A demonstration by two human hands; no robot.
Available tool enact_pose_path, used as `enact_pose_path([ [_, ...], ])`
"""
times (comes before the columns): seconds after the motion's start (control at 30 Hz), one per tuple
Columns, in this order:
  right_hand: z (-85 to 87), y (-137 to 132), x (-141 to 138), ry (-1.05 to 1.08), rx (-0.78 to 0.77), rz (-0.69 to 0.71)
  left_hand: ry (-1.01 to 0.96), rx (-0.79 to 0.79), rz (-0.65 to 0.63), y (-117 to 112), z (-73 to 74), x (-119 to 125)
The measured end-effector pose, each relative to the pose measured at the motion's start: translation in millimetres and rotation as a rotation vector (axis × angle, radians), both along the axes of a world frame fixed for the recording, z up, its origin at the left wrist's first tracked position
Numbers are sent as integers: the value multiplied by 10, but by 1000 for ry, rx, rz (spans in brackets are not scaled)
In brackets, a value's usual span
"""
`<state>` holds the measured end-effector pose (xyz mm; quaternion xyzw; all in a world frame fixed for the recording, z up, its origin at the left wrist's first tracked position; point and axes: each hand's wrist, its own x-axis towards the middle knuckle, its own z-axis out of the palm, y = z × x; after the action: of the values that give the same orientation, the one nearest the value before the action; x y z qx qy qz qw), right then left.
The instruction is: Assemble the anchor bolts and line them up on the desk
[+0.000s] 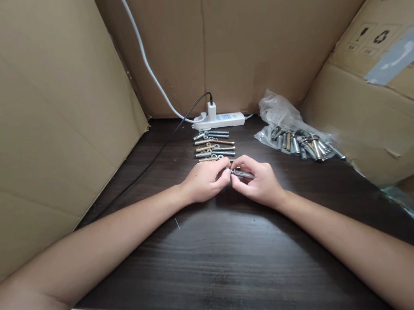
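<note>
A makeshift workshop, perhaps, is shown by bolts (224, 142) laid out on a table (221, 269) walled by cardboard (48, 94).

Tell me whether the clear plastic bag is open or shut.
Open: metal bolts lie uncovered at the front of the clear plastic bag.

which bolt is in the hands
The silver bolt gripped by the right hand, its end at the left hand's fingertips; other bolts lie in rows or by the bag.
</note>
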<state>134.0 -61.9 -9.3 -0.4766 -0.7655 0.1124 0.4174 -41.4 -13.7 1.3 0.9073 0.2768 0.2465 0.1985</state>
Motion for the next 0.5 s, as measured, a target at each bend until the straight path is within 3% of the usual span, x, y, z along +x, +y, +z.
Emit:
enact_pose_path([
  [0.5,18,-5,7,11,-9,4,40,10,-40,-9,20,-17],
])
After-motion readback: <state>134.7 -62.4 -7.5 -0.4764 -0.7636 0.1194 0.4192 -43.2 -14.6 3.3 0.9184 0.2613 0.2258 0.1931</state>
